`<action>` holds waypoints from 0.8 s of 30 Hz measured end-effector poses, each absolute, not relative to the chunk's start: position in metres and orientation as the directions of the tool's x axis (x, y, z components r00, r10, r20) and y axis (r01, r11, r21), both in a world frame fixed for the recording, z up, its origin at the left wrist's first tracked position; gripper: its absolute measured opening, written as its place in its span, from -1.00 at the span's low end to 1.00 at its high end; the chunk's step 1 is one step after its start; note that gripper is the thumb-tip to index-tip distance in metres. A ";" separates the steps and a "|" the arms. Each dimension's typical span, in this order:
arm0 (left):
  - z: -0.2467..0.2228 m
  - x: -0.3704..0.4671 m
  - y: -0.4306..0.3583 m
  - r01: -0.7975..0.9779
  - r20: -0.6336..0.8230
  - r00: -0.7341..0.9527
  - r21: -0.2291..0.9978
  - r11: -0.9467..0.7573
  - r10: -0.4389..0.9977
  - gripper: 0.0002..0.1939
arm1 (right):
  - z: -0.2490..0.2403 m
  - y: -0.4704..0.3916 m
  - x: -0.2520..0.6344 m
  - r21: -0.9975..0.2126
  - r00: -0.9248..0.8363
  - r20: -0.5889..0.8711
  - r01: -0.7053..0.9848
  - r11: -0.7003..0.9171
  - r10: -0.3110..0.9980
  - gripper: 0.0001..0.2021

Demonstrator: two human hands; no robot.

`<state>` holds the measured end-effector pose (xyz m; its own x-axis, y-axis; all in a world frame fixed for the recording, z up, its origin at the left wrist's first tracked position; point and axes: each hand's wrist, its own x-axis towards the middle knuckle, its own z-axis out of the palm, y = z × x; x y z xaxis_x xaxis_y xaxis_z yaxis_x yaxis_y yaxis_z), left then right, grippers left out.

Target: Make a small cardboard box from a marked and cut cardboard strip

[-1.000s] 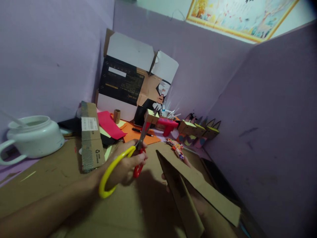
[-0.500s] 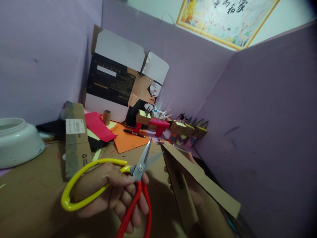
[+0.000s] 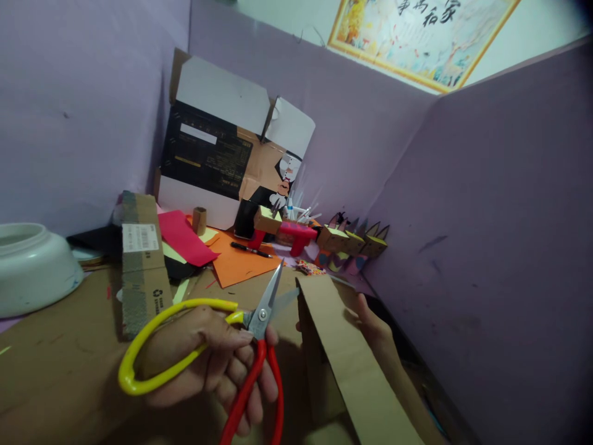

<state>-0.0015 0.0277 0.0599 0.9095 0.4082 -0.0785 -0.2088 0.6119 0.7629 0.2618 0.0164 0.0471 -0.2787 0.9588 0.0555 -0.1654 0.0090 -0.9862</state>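
Note:
My left hand (image 3: pixel 227 364) is closed on a pair of scissors (image 3: pixel 262 315) with one yellow and one red handle. The yellow loop runs around the thumb and wrist, and the blades stand parted, pointing up and away. To the right, a folded strip of brown cardboard (image 3: pixel 352 346) is held by my right hand (image 3: pixel 373 321), whose fingers are partly hidden behind it. One scissor blade tip meets or passes behind the cardboard's near left edge; I cannot tell which.
A white pot (image 3: pixel 37 266) stands at the far left, beside a taped cardboard piece (image 3: pixel 141 266). Behind are pink paper (image 3: pixel 188 238), orange paper (image 3: pixel 245 262) and a black pen (image 3: pixel 250 249). An unfolded box (image 3: pixel 213 148) leans on the wall; small cardboard figures (image 3: pixel 354 241) stand right.
My right hand has turned the cardboard strip, so its broad upper face now shows more and its lower end has swung toward me. The scissors have hardly moved.

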 end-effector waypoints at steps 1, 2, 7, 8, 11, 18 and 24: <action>0.059 -0.001 0.027 -0.211 -0.076 0.907 0.769 0.604 0.415 -0.52 | 0.047 0.015 0.261 -0.981 -0.293 0.019 -0.188 -0.039 0.956 -0.50; 0.058 -0.001 0.027 -0.212 -0.078 0.903 0.773 0.597 0.421 -0.54 | 0.046 0.014 0.260 -0.977 -0.308 -0.008 -0.202 -0.073 0.951 -0.51; 0.055 0.001 0.024 -0.198 -0.093 0.908 0.764 0.614 0.409 -0.64 | 0.046 0.012 0.253 -0.972 -0.366 -0.035 -0.204 -0.117 0.930 -0.53; 0.056 0.001 0.023 -0.196 -0.095 0.908 0.763 0.616 0.407 -0.65 | 0.047 0.013 0.252 -0.973 -0.376 -0.027 -0.201 -0.110 0.926 -0.54; 0.058 0.002 0.022 -0.175 -0.108 0.906 0.785 0.594 0.410 -0.69 | 0.048 0.014 0.253 -0.979 -0.399 0.011 -0.191 -0.071 0.917 -0.55; 0.055 0.002 0.025 -0.153 -0.125 0.896 0.813 0.562 0.425 -0.69 | 0.048 0.015 0.259 -0.988 -0.394 0.071 -0.157 0.009 0.917 -0.50; 0.063 -0.001 0.024 -0.117 -0.181 0.872 0.826 0.551 0.456 -0.72 | 0.050 0.015 0.270 -0.992 -0.371 0.098 -0.105 0.063 0.923 -0.48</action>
